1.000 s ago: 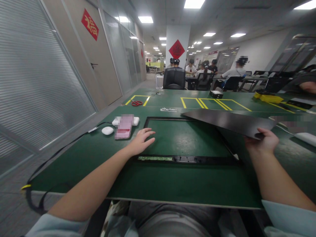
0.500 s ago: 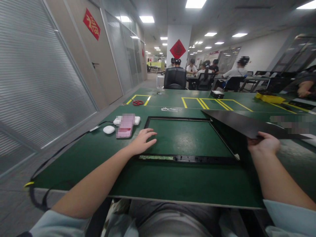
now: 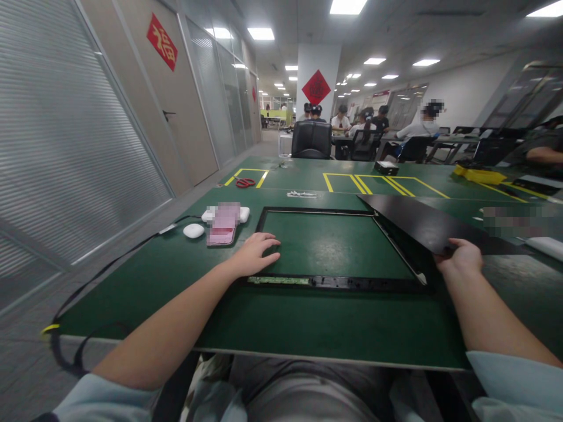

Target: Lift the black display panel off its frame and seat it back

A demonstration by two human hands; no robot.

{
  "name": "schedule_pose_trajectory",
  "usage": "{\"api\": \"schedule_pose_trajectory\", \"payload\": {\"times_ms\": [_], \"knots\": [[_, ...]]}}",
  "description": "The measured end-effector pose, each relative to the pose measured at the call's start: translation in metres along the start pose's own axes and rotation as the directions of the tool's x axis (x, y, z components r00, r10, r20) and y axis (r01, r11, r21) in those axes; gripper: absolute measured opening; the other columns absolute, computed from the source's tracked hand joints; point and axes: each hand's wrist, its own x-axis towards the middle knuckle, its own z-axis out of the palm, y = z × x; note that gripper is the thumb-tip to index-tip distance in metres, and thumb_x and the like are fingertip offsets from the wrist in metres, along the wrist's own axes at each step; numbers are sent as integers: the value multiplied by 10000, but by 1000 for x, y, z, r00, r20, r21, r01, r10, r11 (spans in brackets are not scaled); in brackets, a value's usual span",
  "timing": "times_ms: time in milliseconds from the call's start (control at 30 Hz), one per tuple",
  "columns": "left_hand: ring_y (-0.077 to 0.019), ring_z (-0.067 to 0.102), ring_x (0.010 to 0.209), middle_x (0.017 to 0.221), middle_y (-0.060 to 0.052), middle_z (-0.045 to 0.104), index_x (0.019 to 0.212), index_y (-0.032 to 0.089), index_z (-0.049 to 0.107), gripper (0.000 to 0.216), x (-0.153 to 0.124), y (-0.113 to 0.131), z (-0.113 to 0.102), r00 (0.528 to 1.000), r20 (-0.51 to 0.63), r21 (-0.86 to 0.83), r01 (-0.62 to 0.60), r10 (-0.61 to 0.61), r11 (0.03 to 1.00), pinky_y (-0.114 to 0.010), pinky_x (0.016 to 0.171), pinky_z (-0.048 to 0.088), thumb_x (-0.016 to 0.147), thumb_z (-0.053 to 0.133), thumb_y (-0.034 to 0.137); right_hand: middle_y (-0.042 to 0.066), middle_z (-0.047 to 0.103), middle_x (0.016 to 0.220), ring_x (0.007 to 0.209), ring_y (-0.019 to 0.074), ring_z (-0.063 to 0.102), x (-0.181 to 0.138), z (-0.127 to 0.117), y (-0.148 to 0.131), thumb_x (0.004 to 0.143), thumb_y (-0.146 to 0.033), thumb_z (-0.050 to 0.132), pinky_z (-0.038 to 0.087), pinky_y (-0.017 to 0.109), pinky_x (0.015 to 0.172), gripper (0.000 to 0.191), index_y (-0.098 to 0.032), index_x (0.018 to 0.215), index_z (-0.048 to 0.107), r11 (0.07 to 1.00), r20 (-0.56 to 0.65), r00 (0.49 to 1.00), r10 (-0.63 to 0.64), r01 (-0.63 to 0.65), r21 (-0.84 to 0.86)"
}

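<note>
A black rectangular frame lies flat on the green table, with a strip of green circuit board along its near side. My left hand rests over the frame's left side, fingers apart and stretched to the right. On the other side, my right hand grips the near edge of a thin dark flat panel. The panel is tilted beside the frame's right side, its far left corner close to the frame's far right corner. Part of my right hand's fingers is hidden beneath the panel.
Left of the frame lie a pink phone, a white rounded case and a black strap. Red-handled scissors, a small black box and a yellow tray sit farther back. Several people work at tables behind.
My right hand has moved left and slightly down with the panel, bringing it nearer the frame. A white object at the far right is now more exposed. My left hand has barely moved.
</note>
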Motion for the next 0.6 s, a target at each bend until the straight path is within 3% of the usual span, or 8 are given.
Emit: {"api": "schedule_pose_trajectory", "payload": {"times_ms": [167, 367, 600], "knots": [[-349, 557, 1325, 1423, -163, 615, 1267, 205, 708, 456, -1, 0, -1, 1000, 13, 9, -4, 4, 1000, -536, 1142, 418, 924, 583, 478, -33, 572, 747, 571, 99, 592, -4, 2, 5, 661, 67, 527, 513, 183, 473, 264, -182, 745, 501, 999, -101, 994, 26, -29, -27], [-353, 547, 1342, 1442, -177, 600, 1302, 183, 691, 469, 0, 2, -2, 999, 34, 41, -3, 2, 999, -523, 1159, 401, 914, 609, 436, -31, 582, 712, 574, 98, 594, -5, 2, 9, 649, 98, 540, 548, 186, 536, 276, -164, 731, 523, 999, -78, 997, 21, -25, -43], [-339, 540, 1353, 1455, -169, 591, 1318, 192, 684, 479, -1, 5, -4, 999, 51, 57, 4, -7, 998, -513, 1168, 396, 920, 599, 444, -25, 597, 729, 613, 92, 625, -4, 3, 9, 762, 99, 524, 553, 157, 574, 267, -168, 760, 523, 998, -10, 999, 42, -43, -42]]}}
